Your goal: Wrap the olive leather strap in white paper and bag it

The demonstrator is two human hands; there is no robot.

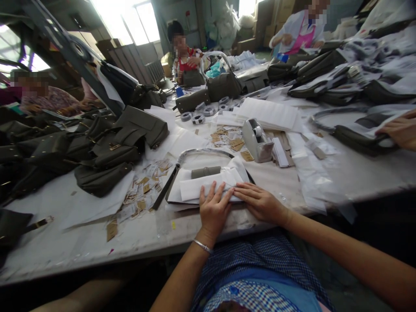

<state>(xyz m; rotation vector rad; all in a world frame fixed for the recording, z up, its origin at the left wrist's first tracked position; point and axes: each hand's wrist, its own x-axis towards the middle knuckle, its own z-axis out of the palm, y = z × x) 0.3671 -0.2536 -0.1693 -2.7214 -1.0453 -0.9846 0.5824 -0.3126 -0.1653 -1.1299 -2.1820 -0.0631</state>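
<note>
A dark olive handbag lies on the table right in front of me, its wrapped handle arching away at the far side. White packing sheet covers most of its front, and a rolled olive piece shows above the folded part. My left hand rests flat on the sheet with fingers spread. Beside it, my right hand lies stretched out on the sheet's right part, its fingertips touching those of my left hand. Neither hand grips anything that shows.
Olive bags are heaped at the left. Cardboard tags lie scattered near the bag. Behind it stand a tape dispenser and a stack of white sheets. A co-worker's hand touches another bag at the right.
</note>
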